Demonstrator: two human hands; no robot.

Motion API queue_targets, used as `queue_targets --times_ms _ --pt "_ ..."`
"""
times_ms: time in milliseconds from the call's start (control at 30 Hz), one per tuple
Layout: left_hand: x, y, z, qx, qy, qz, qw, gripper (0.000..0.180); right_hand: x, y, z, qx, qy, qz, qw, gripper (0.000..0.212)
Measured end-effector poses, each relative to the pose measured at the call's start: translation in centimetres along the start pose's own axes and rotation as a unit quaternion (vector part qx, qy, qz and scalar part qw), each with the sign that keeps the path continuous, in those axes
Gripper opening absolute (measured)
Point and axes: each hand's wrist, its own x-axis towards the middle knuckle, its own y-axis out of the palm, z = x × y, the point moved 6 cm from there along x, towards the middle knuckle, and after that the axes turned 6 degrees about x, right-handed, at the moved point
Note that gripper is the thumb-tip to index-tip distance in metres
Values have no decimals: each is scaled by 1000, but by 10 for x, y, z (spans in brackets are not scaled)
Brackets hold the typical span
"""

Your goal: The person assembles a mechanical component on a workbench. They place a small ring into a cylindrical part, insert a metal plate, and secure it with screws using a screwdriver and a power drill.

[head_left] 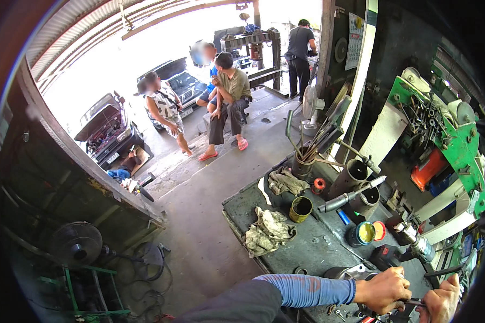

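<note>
My left hand, in a blue sleeve, is closed over the bench at the lower right. A thin dark metal rod runs from its fingers to my right hand, whose fingers are also bent around it. The rod's ends are hidden in my hands, so its kind does not show. Just past my right hand a dark bar sticks out; whether I touch it I cannot tell. Beside my left wrist lies a grey metal housing, partly covered by my forearm. Small loose metal parts lie beneath my arm.
The dark workbench carries dirty rags, a yellowish can, an open grease tub and metal cylinders holding long tools. Right stands a green tool rack. Several people sit or stand beyond, near a fan and cars.
</note>
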Motion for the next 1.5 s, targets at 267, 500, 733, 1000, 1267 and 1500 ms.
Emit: queue_targets --times_ms 267,500,733,1000,1267,1500 --pt "-2 4 1 4 -6 -11 1000 19 2 3 0 14 14 10 1000 18" --pt "-2 1 -2 14 -1 -7 1000 18 1 1 4 13 26 11 1000 17" --pt "9 -13 -9 -71 0 47 996 37 -41 10 -28 -69 43 28 996 23" --pt "-24 -20 41 -234 -244 33 940 68 -19 9 -16 -76 -26 66 995 35" --pt "-26 -13 33 -269 -233 24 934 54 -3 3 -39 -16 -42 -8 999 32" --pt "-40 -21 49 -267 -217 -29 939 52 30 14 -42 -22 -108 1 994 24"
